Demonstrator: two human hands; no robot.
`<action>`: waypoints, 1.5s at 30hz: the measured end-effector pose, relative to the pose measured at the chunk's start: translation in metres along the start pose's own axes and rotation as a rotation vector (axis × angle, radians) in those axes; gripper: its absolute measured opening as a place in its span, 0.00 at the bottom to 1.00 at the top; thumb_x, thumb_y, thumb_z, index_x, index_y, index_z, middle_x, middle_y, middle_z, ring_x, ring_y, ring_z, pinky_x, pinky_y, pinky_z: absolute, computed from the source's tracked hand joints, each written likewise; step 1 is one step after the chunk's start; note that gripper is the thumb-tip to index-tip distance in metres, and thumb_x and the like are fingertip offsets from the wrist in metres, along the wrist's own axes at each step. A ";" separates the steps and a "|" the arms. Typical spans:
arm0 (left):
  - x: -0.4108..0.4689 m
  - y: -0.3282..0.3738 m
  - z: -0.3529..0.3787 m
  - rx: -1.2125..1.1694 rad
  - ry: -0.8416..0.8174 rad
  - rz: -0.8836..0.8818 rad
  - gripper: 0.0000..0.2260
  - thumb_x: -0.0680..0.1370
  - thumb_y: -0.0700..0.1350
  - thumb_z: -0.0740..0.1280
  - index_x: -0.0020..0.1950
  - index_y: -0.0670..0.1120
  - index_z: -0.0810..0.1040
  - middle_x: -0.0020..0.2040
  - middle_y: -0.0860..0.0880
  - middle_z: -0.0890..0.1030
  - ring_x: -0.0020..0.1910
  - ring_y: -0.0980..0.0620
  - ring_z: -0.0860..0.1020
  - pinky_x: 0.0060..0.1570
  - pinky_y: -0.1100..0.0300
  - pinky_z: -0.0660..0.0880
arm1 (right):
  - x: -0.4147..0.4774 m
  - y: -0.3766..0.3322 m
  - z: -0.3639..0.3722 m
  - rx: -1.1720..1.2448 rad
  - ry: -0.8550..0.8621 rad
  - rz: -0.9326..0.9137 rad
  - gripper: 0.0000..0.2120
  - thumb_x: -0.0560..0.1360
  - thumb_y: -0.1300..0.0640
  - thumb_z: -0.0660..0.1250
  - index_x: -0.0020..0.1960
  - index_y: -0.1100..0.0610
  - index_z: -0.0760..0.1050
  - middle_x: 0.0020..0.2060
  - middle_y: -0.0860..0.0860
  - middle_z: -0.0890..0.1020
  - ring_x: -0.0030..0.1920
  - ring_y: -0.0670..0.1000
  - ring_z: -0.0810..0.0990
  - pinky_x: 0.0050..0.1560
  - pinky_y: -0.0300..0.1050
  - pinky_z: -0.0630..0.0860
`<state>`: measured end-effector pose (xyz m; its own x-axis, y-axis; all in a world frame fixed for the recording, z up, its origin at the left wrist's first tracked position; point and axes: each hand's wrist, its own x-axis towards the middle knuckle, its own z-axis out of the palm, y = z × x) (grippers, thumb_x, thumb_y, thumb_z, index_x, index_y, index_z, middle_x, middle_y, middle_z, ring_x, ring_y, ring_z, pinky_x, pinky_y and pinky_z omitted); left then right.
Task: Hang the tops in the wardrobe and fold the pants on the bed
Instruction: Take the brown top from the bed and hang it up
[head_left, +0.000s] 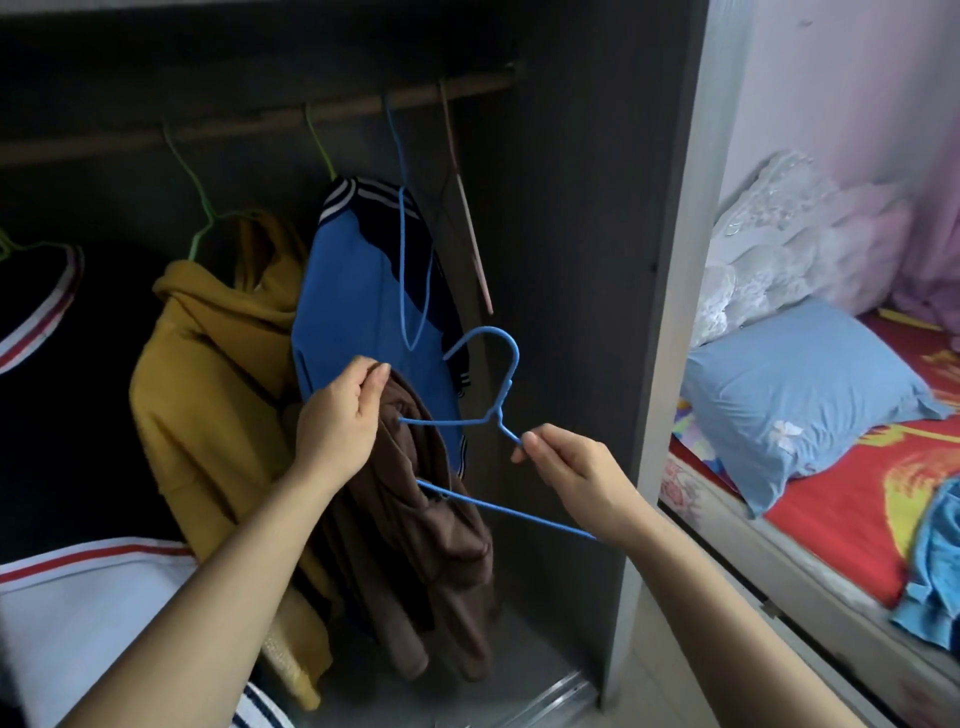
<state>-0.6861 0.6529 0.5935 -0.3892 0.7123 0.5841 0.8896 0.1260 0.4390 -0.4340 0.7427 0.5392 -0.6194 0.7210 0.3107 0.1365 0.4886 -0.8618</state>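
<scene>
In the wardrobe (571, 208) I see a hoodie (208, 389) and a blue top (353, 291) hanging. At their 6 o'clock, my left hand (337, 426) pinches the brown top (415, 545), my right hand (571, 478) pinches the hanger (506, 384), partly inside it. Bed (831, 493) with pillow (795, 395) at 3 o'clock.

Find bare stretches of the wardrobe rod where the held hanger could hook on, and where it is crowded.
Bare: the rod between the hoodie's hook and the blue top's hook; a short end between the pink hanger and the side wall. Crowded: from the blue top's hook to the pink hanger.
</scene>
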 end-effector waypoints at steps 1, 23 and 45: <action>-0.001 0.004 0.003 0.000 -0.007 0.006 0.12 0.83 0.54 0.55 0.46 0.50 0.72 0.32 0.53 0.75 0.35 0.48 0.77 0.35 0.50 0.73 | 0.000 0.000 0.004 -0.006 -0.001 0.008 0.14 0.83 0.47 0.58 0.46 0.49 0.80 0.30 0.48 0.72 0.32 0.44 0.69 0.35 0.41 0.68; -0.012 0.025 0.016 0.040 0.138 -0.007 0.12 0.83 0.51 0.57 0.48 0.46 0.74 0.32 0.55 0.76 0.29 0.58 0.74 0.27 0.60 0.69 | -0.009 0.002 0.097 -0.515 -0.091 -0.539 0.08 0.78 0.51 0.65 0.55 0.52 0.78 0.53 0.49 0.76 0.49 0.52 0.75 0.50 0.45 0.72; -0.007 -0.035 -0.011 0.336 -0.007 -0.066 0.34 0.78 0.69 0.49 0.22 0.46 0.66 0.20 0.52 0.70 0.22 0.50 0.71 0.24 0.60 0.60 | -0.005 0.058 -0.007 -0.859 -0.087 -0.268 0.16 0.76 0.39 0.60 0.45 0.49 0.77 0.42 0.45 0.80 0.44 0.49 0.80 0.47 0.43 0.75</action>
<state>-0.7173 0.6361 0.5818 -0.4479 0.6995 0.5569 0.8921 0.3914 0.2258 -0.4178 0.7714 0.4902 -0.7648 0.5076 0.3967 0.4880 0.8585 -0.1578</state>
